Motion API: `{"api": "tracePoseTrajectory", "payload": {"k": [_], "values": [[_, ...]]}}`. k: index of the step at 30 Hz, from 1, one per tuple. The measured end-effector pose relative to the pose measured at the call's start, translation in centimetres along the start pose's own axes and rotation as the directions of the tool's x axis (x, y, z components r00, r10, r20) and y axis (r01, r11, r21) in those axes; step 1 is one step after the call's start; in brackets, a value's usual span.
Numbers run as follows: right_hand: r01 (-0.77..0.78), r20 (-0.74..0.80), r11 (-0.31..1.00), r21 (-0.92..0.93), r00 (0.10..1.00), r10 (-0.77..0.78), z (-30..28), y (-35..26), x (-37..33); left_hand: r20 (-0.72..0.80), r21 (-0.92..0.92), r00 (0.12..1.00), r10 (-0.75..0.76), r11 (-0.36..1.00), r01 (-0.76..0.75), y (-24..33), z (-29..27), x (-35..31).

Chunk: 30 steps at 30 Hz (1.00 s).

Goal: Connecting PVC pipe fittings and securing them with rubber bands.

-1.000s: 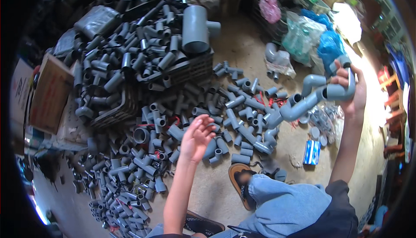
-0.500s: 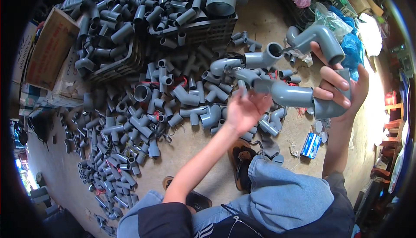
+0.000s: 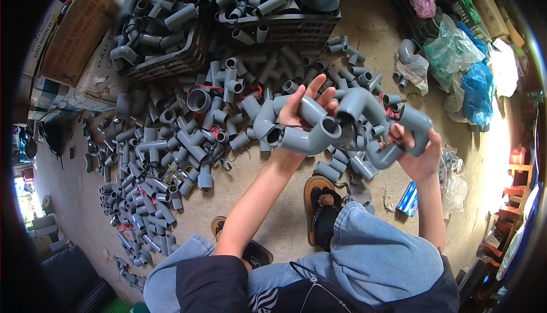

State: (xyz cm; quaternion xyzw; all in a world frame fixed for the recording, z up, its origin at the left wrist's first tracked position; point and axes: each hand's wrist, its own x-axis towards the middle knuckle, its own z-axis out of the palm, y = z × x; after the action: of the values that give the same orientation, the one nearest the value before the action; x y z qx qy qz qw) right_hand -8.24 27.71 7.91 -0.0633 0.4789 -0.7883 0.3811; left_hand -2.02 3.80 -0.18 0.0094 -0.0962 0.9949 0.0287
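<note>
A bunch of grey plastic pipe elbows point(image 3: 310, 140), apparently linked by a dark strip, is held up between my two hands. My left hand point(image 3: 292, 106) is under its left part, palm up, with elbows lying across the palm between thumb and fingers. At the other end, my right hand point(image 3: 421, 162) has its fingers curled round a grey pipe elbow point(image 3: 417, 120). Another elbow point(image 3: 354, 105) hangs in the middle, between the hands. Fittings hide part of the left palm and some of the right fingers.
Loose grey pipe fittings point(image 3: 182, 142) cover the floor ahead and to the left. Heaped black crates point(image 3: 285, 29) stand behind them, with cardboard boxes point(image 3: 77, 33) at the far left. Plastic bags point(image 3: 477, 93) lie at the right, and a blue-and-white box point(image 3: 407, 200) is near my knee.
My right hand has come down, and its elbows have turned over. My left hand has moved up and left, from beside the bunch to beneath it. The view has shifted slightly.
</note>
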Motion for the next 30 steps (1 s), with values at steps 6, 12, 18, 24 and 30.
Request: {"api": "tracePoseTrajectory", "payload": {"k": [6, 12, 18, 24, 30], "values": [[-0.043, -0.066, 0.974, -0.224, 0.997, 0.028, -1.5, 1.8, 1.2, -0.01, -0.149, 1.0, 0.003, 0.989, -0.004, -0.4, 1.6, 0.7], [0.016, -0.015, 0.503, -0.864, 0.998, -0.058, 2.6, 2.0, 1.7, 0.109, -0.063, 0.994, -0.021, 0.998, 0.028, -1.2, 1.7, 0.5], [0.401, 0.374, 0.226, -0.888, 0.914, -0.155, 8.0, 1.5, 2.0, -0.197, -0.013, 0.976, 0.09, 0.995, -0.094, -4.3, 3.5, -0.4], [0.371, 0.355, 0.192, -0.909, 0.928, -0.116, 9.0, 0.4, 2.6, -0.485, 0.297, 0.831, 0.273, 0.945, -0.137, -4.3, 4.8, -1.1], [0.151, 0.228, 0.647, -0.747, 0.973, 0.035, 8.4, 0.7, 2.5, -0.404, 0.503, 0.76, 0.509, 0.817, -0.28, -2.6, 2.9, -2.1]]}}
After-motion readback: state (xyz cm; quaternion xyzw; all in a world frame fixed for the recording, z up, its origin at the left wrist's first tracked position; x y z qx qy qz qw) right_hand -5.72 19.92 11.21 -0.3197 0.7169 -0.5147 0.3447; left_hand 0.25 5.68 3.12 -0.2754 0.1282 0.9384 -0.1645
